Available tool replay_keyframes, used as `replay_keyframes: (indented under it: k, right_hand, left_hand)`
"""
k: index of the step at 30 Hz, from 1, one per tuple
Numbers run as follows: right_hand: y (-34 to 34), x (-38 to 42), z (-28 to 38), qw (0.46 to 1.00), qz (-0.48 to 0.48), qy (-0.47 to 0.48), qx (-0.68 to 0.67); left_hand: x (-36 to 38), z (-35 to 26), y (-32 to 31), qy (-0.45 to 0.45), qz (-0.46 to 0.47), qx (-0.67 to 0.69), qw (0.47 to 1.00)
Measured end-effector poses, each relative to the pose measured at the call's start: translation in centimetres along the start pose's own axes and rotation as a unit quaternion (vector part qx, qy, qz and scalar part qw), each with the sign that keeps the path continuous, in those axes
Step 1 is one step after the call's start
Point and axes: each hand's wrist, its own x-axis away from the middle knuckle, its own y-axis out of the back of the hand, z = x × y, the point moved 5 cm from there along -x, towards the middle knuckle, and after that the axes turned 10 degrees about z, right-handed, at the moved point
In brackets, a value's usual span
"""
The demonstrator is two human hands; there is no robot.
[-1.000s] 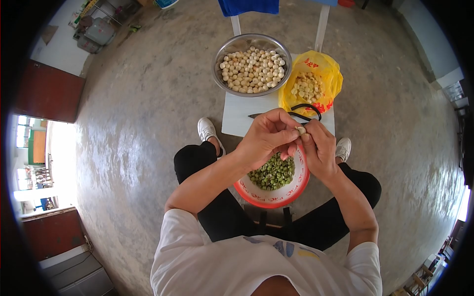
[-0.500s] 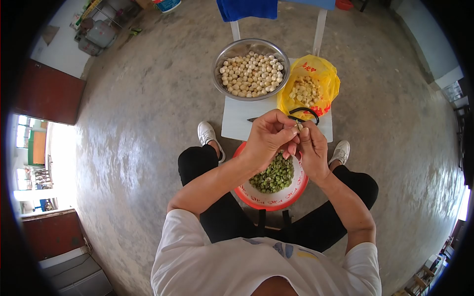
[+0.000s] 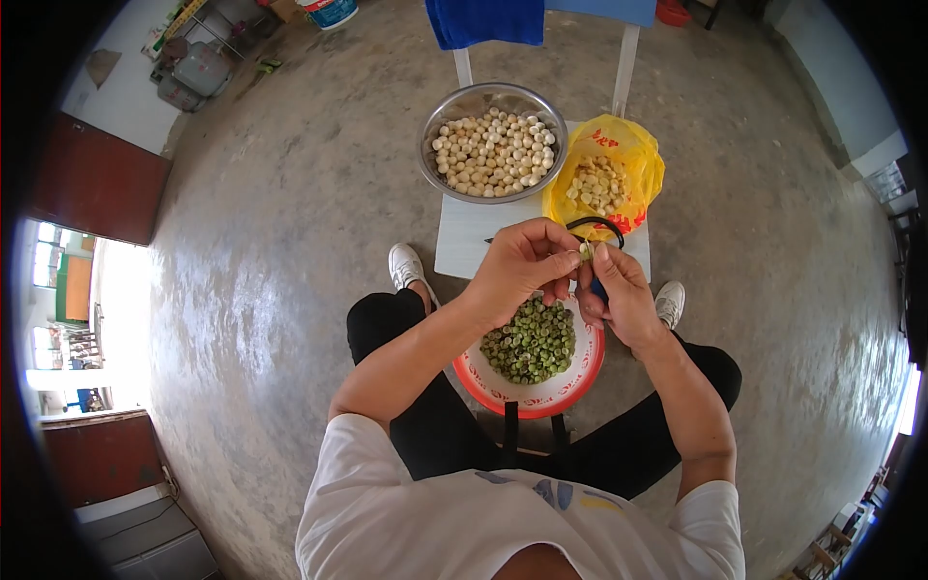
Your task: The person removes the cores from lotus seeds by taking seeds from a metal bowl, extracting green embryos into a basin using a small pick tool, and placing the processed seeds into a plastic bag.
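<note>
My left hand (image 3: pixel 527 266) is closed, thumb and forefinger pinching a small pale green piece (image 3: pixel 585 250) that looks like a lotus seed or its shell. My right hand (image 3: pixel 622 290) meets it there, its fingers curled by the same piece. A bit of something blue (image 3: pixel 598 289) shows under the right fingers; what it is I cannot make out. Below both hands, a red-rimmed white basin (image 3: pixel 588 362) holds many green seeds or shells. Beyond them stand a steel bowl (image 3: pixel 425 155) of round cream-coloured seeds and a yellow plastic bag (image 3: pixel 643 174) with pale pieces inside.
Bowl and bag rest on a pale chair seat (image 3: pixel 464 242), with a blue cloth (image 3: pixel 488 21) over its backrest. A black loop (image 3: pixel 597 222) lies by the bag. My knees flank the basin. Gas cylinders (image 3: pixel 203 68) and a bucket (image 3: pixel 330 10) stand far off.
My right hand has turned and shifted slightly down, and the blue bit now shows beneath it. The piece between my fingertips looks greener. More of the basin's contents are visible.
</note>
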Motion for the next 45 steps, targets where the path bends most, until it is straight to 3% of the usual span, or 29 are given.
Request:
replay_keyframes:
  k: [2,5,8,11,13,17,20,26,32,35,38,41,45]
  right_hand:
    - [0.0,0.1,0.0,1.0,0.011,-0.022,-0.018]
    - [0.5,0.4,1.1,0.984,-0.014,0.037,0.176]
    - [0.3,0.2,1.6,0.973,-0.049,0.068,0.215]
    - [1.0,-0.1,1.0,0.98,-0.047,0.019,0.194]
    - [1.2,-0.2,0.5,0.999,-0.031,-0.004,0.037]
    - [1.5,-0.3,0.0,0.98,-0.035,-0.04,-0.193]
    - [1.8,-0.3,0.6,0.989,-0.042,-0.011,-0.142]
    - [0.9,-0.2,1.6,0.999,-0.021,0.023,0.029]
    - [0.7,-0.2,2.3,0.989,-0.041,0.035,0.141]
    - [0.7,-0.2,1.9,0.962,-0.052,0.071,0.26]
    - [0.0,-0.2,2.0,0.901,-0.072,0.123,0.41]
    - [-0.8,-0.3,1.9,0.872,-0.047,0.144,0.466]
    - [-1.1,-0.4,1.5,0.878,-0.014,0.135,0.459]
  left_hand:
    - [-0.1,0.3,0.2,0.005,0.008,0.005,1.0]
    - [0.0,0.2,0.4,0.047,-0.017,0.076,0.996]
    - [0.1,0.3,0.7,0.051,-0.005,0.073,0.996]
    - [0.1,0.3,0.7,0.051,-0.002,0.063,0.997]
    - [-0.1,0.5,0.9,0.058,-0.013,0.059,0.996]
    - [-0.1,1.0,1.2,0.075,-0.007,0.095,0.993]
    - [0.0,1.3,1.1,0.091,-0.016,0.144,0.985]
    - [0.2,1.9,1.4,0.095,-0.042,0.09,0.991]
    - [0.3,0.9,1.9,0.029,-0.089,-0.065,0.993]
    - [0.3,0.4,1.3,0.032,-0.094,-0.212,0.972]
    - [0.2,0.4,0.4,-0.006,-0.076,-0.275,0.958]
    - [0.1,0.1,-0.1,-0.019,-0.067,-0.339,0.938]
    - [-0.1,0.9,0.8,-0.004,-0.074,-0.306,0.949]
